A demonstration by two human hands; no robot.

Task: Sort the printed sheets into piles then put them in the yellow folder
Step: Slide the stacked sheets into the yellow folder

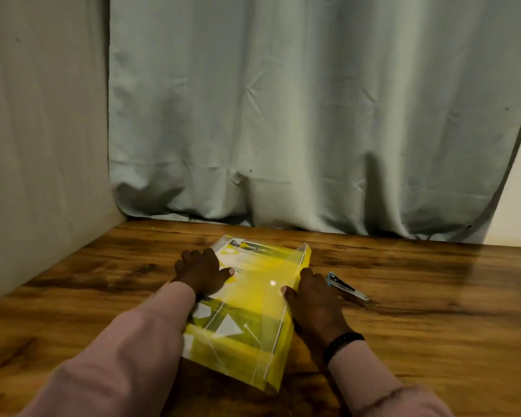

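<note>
1. The translucent yellow plastic folder (247, 308), printed sheets (223, 325) showing through it, lies flat mid-tabletop (418, 326).
2. Left hand (200, 273) grips its left edge, fingers curled; right hand (315, 299) grips the right edge.
3. Probably light, floppy and slick: best held at both long edges.

Obstacles: stapler (348, 286) just right of yellow folder (253, 311); curtain (283, 115) along table's (433, 311) far edge; wall (42, 145) at left. Open tabletop far right, front left.
</note>
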